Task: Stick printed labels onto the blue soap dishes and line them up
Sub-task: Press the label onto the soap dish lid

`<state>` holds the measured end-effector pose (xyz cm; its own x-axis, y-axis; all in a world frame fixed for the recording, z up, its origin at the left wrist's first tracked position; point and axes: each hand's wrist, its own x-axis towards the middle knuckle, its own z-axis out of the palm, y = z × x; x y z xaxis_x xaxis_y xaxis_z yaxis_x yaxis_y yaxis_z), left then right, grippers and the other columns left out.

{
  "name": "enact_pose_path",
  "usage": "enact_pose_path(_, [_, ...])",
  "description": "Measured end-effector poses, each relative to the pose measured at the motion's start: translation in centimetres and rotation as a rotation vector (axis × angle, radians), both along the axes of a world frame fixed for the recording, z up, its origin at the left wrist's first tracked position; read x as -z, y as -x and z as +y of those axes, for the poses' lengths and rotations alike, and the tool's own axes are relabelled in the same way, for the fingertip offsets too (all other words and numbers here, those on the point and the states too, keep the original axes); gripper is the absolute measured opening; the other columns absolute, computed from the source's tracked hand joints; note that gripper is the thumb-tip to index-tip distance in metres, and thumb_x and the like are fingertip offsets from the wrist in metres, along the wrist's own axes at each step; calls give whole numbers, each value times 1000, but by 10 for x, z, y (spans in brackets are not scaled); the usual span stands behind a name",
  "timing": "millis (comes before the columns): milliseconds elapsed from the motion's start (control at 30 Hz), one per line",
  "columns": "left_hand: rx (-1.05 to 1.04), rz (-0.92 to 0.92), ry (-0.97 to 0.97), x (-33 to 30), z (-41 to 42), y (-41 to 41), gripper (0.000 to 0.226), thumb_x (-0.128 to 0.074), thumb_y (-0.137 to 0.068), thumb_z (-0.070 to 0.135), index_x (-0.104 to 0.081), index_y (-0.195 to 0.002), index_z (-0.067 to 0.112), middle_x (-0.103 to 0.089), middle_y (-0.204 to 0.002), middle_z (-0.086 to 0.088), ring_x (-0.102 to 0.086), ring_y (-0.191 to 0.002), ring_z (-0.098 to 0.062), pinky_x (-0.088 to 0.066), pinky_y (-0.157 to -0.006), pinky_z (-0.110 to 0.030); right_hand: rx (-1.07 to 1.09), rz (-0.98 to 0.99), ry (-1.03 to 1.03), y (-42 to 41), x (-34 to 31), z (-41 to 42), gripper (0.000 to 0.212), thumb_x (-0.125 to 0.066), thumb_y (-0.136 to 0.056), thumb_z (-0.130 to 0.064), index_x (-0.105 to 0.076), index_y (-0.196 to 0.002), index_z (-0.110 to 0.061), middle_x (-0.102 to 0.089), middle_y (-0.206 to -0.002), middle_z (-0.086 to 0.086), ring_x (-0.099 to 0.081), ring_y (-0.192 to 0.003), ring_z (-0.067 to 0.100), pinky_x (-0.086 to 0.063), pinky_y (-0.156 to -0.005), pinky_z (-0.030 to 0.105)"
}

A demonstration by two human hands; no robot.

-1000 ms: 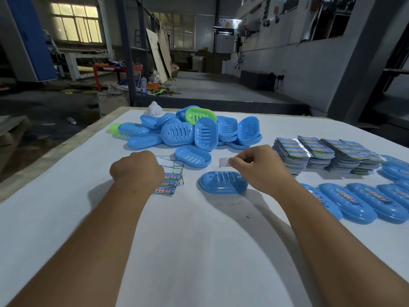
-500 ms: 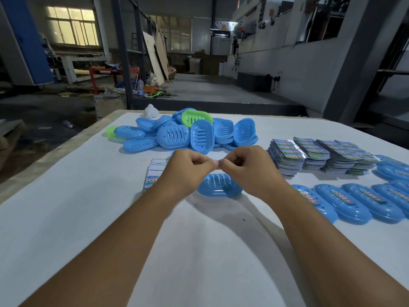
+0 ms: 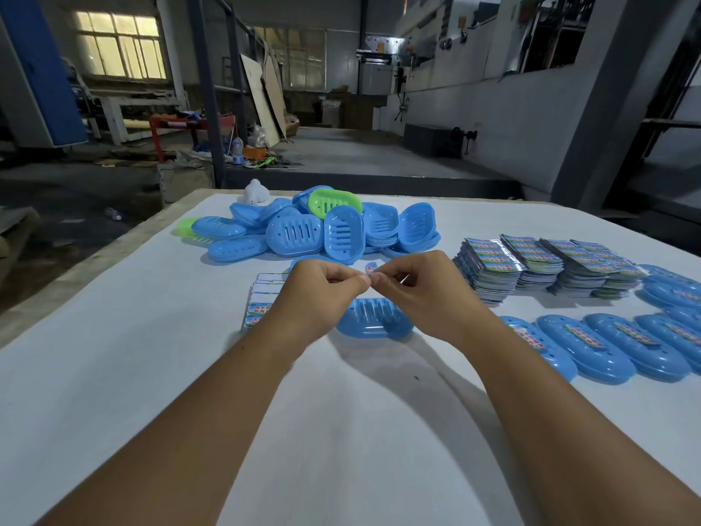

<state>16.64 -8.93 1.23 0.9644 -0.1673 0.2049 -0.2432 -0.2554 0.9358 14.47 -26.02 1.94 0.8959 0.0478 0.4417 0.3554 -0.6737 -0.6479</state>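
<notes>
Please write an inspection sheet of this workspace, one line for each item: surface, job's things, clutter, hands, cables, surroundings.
Surface: white table.
Job's things: unlabelled soap dish under the hands; pile of soap dishes behind; labelled dishes in a row at right; label stacks; label sheets at left.
Clutter: white object at the far edge.
Hands: left hand and right hand together pinch a small label.
Cables: nothing seen.
Surroundings: dim workshop, windows, machinery.

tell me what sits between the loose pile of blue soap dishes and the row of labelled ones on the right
In the head view, stacks of printed labels lie between the pile and the labelled row.
</notes>
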Motion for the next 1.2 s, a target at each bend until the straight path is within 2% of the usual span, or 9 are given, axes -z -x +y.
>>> enact_pose_path(167, [-29, -32, 27, -2, 2, -4, 13, -76, -85, 38, -78, -78, 28, -73, -71, 17, -63, -66, 11, -43, -63, -14, -61, -6, 7, -2, -1, 0, 20, -64, -99, -32, -73, -84, -42, -64, -64, -25, -48, -51, 1, -38, -49, 10])
enact_pose_path(267, [-44, -37, 33, -1, 1, -5, 19, -80, -81, 43, -78, -78, 24, -75, -75, 12, -67, -71, 6, -43, -56, -3, 60, -16, -42, -6, 1, -5, 17, -66, -95, -36, -75, -81, -38, -66, -68, -24, -53, -54, -1, -39, -52, 10])
enact_pose_path(400, [-69, -20, 9, 2, 0, -8, 15, -76, -84, 35, -77, -74, 23, -74, -75, -2, -58, -55, 2, -44, -52, -10, 175, 53, -63, -13, 4, -11, 29, -71, -89, -40, -74, -74, -15, -57, -58, 5, -36, -50, 6, -35, -51, 24])
enact_pose_path(567, [-82, 17, -33, 8, 0, -13, 17, -74, -84, 33, -76, -72, 22, -58, -50, 4, -43, -43, -2, -36, -41, -12, 194, 155, -174, -12, 3, -14, 27, -72, -78, -39, -71, -73, -13, -51, -51, -2, -37, -46, 10, -34, -46, 25])
enact_pose_path(667, [-115, 41, -90, 13, -2, -19, 27, -75, -83, 40, -77, -76, 14, -71, -67, -8, -55, -56, -10, -44, -57, -24, 219, 240, -189, -13, 6, -15, 43, -74, -73, -43, -69, -74, 0, -47, -56, 3, -36, -51, 14, -34, -51, 30])
enact_pose_path(767, [-107, 52, -176, 17, -4, -24, 39, -73, -81, 41, -68, -66, 5, -57, -53, -7, -46, -50, -16, -38, -56, -28, 274, 271, -143, -15, 9, -14, 48, -79, -75, -48, -70, -69, -2, -46, -52, 1, -34, -46, 13, -34, -51, 28])
enact_pose_path(867, [-102, 61, -287, 19, -7, -26, 33, -70, -76, 38, -57, -57, 14, -40, -51, -1, -35, -49, -18, -31, -54, -29, 328, 284, -3, -15, 11, -14, 41, -80, -76, -50, -76, -65, -10, -54, -48, 3, -35, -42, 11, -33, -47, 25])
enact_pose_path(933, [-111, 60, -333, 19, -8, -26, 29, -68, -71, 38, -54, -56, 18, -39, -50, 0, -35, -49, -18, -31, -54, -31, 346, 286, 66, -15, 11, -14, 37, -80, -74, -50, -77, -63, -16, -65, -54, 4, -45, -48, 12, -36, -48, 25])
enact_pose_path(1200, [-129, -5, -407, 21, -7, -26, 35, -70, -71, 39, -67, -64, 5, -49, -46, 4, -47, -51, -16, -39, -54, -29, 370, 270, 197, -12, 7, -9, 31, -79, -73, -49, -73, -57, -24, -66, -54, -7, -59, -59, 10, -37, -49, 25])
